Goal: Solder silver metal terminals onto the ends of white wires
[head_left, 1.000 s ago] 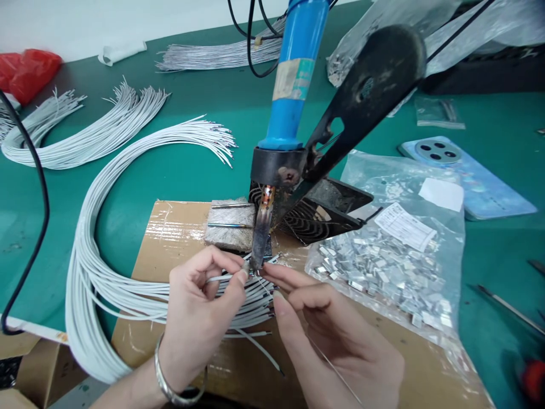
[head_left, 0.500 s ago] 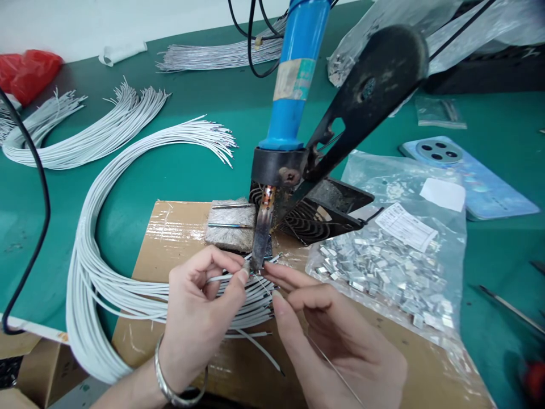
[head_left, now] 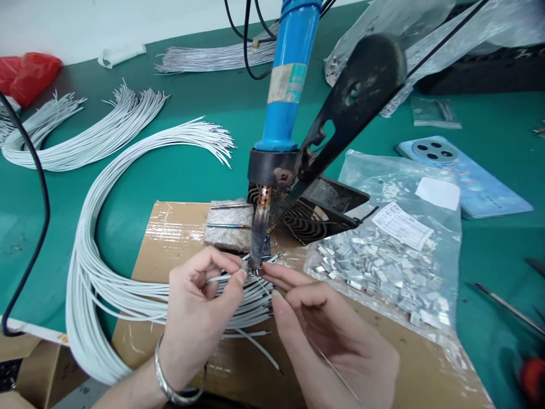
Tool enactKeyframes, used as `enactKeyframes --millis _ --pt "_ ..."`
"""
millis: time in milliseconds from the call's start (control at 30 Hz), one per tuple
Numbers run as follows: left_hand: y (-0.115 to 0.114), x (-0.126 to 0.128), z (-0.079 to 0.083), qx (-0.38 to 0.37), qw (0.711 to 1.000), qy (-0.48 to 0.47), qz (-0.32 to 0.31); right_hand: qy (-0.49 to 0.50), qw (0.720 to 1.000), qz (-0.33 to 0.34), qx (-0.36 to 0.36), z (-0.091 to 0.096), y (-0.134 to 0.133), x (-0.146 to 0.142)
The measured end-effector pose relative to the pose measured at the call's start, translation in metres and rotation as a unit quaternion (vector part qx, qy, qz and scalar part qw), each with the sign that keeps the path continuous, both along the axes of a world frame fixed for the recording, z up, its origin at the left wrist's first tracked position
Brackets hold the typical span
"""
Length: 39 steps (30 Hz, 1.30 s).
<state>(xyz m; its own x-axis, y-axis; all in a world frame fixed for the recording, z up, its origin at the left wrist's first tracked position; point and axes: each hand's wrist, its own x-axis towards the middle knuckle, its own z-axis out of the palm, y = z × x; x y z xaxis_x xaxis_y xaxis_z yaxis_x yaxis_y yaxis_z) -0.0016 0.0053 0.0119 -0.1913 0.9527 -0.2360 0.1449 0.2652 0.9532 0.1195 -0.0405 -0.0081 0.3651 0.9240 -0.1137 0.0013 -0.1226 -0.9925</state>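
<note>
My left hand (head_left: 202,309) pinches a white wire (head_left: 216,279) between thumb and index finger, its end right beside the tip of a blue soldering iron (head_left: 286,85). The iron points down, clamped in a black bracket (head_left: 272,166). In my right hand (head_left: 336,335) is a thin strand of solder wire (head_left: 330,363), which runs from the palm past the thumb up to the iron's tip. The fingertips of both hands nearly meet there, hiding the joint itself. Below lies a bundle of white wires (head_left: 79,272) on a piece of cardboard (head_left: 170,227).
Behind the iron stand a black fan (head_left: 340,199) and a grey block (head_left: 230,238). To the right lie a clear bag of small metal pieces (head_left: 383,278), a blue phone (head_left: 489,182) and a screwdriver (head_left: 511,307). More wire bundles (head_left: 114,136) rest on the green mat.
The soldering iron and its bracket sit slightly farther left in view, as do the things on the right. Both hands keep nearly the same position and grip.
</note>
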Motion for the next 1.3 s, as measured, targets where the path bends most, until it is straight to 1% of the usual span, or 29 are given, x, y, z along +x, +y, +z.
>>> enactKeyframes --millis 200,367,667,1033,1300 --pt "-0.0004 -0.0002 -0.0002 -0.002 1.0 -0.002 -0.005 -0.015 1.0 0.004 0.0 -0.0021 0.0001 0.0012" --pt "-0.0024 -0.0018 0.0009 0.003 1.0 0.002 -0.006 -0.015 1.0 -0.006 0.004 -0.0005 0.0011 0.0002" --pt "-0.001 -0.001 0.001 -0.008 1.0 -0.008 -0.008 0.001 1.0 -0.008 -0.001 0.0012 -0.0009 -0.0012" --pt "-0.0009 -0.0011 0.0001 0.002 1.0 -0.005 0.0 0.024 0.999 -0.024 -0.006 0.0028 0.0 -0.0045" --pt "-0.0022 -0.0017 -0.0009 -0.002 1.0 -0.007 -0.006 0.024 0.999 -0.021 0.005 0.0007 -0.0004 -0.0036"
